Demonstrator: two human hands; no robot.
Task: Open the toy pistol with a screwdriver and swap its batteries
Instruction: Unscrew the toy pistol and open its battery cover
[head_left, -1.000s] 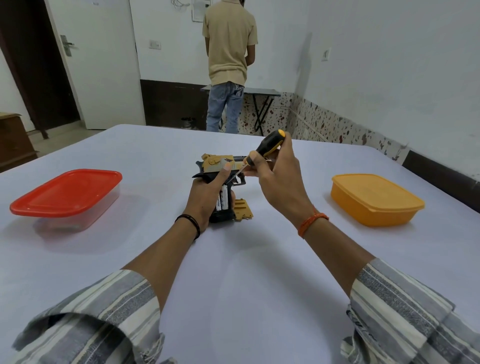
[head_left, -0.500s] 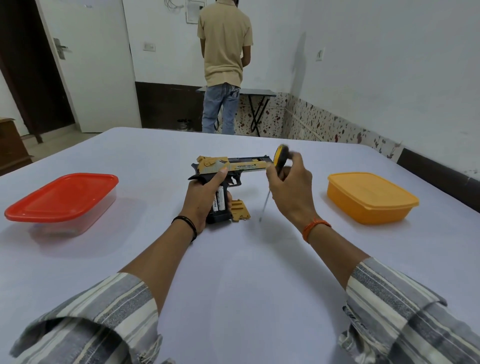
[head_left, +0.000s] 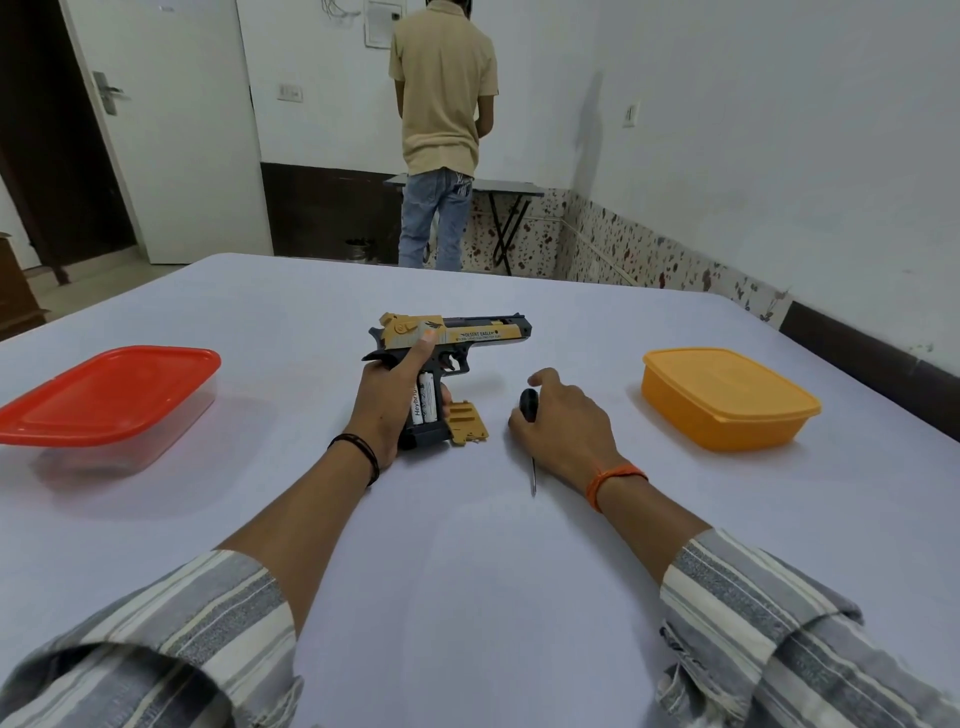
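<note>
Mid-tabletop, left hand (head_left: 387, 400) grips toy pistol (head_left: 452, 338), 2 batteries (head_left: 423, 400) exposed; right hand (head_left: 563, 426) closed on screwdriver (head_left: 530, 415).

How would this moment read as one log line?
left hand: holds black-and-gold toy pistol | right hand: on black-handled screwdriver | grip open, white batteries in

The right hand (head_left: 563, 421) covers most of the screwdriver (head_left: 529, 402); only the handle's black end and the thin shaft tip show. The left hand (head_left: 387, 402) hides the pistol (head_left: 467, 335) grip's rear and part of 2 batteries (head_left: 423, 400), one label cut to "Heybrig". Small print on the slide is unreadable. The red box (head_left: 104, 395) runs off the left edge.
</note>
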